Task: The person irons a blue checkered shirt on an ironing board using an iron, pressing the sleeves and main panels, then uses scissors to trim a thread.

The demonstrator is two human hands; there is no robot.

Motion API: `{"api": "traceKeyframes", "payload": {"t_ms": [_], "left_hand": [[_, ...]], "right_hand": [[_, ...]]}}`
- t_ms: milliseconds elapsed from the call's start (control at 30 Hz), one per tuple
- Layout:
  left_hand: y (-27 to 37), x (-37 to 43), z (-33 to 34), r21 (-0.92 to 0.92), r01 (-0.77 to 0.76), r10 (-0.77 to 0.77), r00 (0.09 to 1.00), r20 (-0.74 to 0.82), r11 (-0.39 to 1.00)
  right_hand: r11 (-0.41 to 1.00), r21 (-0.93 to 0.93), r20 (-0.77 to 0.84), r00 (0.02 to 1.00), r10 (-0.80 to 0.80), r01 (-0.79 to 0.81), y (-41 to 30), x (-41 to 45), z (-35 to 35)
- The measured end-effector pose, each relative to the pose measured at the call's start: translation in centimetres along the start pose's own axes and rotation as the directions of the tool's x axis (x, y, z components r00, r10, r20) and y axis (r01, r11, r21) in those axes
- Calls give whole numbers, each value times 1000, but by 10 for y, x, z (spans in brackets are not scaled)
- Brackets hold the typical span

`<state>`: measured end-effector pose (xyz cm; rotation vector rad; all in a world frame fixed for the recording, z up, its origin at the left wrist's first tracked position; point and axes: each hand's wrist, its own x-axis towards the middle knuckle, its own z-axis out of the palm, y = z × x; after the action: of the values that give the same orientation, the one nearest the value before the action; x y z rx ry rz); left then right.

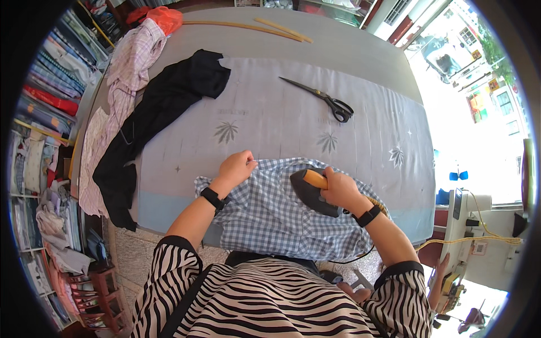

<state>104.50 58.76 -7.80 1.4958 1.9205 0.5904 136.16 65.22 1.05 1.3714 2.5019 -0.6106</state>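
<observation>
A blue-and-white gingham shirt (270,207) lies spread over the near edge of a cloth-covered table (262,114). My right hand (342,190) is closed round the wooden handle of a dark clothes iron (310,194), which rests on the right part of the shirt. At the shirt's upper left, my left hand (236,169) pinches the edge of the fabric between thumb and fingers. Beyond the shirt lies a pair of black-handled tailor's shears (323,97), shut, with the blades pointing to the upper left.
A black garment (165,97) and a pink plaid garment (135,59) lie along the table's left side, beside a red plastic bag (165,19). Two wooden strips (253,27) lie at the far edge. Shelves of folded fabric (59,76) stand left. A yellow cord (465,240) runs at right.
</observation>
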Motion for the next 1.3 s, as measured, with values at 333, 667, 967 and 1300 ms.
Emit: {"api": "traceKeyframes", "payload": {"t_ms": [333, 667, 967, 1300], "left_hand": [[-13, -5, -13, -107, -3, 5, 1000, 18, 994], [-76, 22, -2, -299, -14, -4, 998, -58, 954], [-89, -17, -43, -564, 60, -167, 976, -140, 824], [33, -26, 0, -53, -244, 233, 960, -155, 968]], "right_hand": [[995, -73, 6, 998, -62, 63, -93, 31, 1], [993, -112, -46, 998, -52, 47, -115, 62, 24], [986, -25, 56, 985, 163, -162, -12, 12, -56], [698, 331, -82, 718, 691, -635, 282, -53, -70]]}}
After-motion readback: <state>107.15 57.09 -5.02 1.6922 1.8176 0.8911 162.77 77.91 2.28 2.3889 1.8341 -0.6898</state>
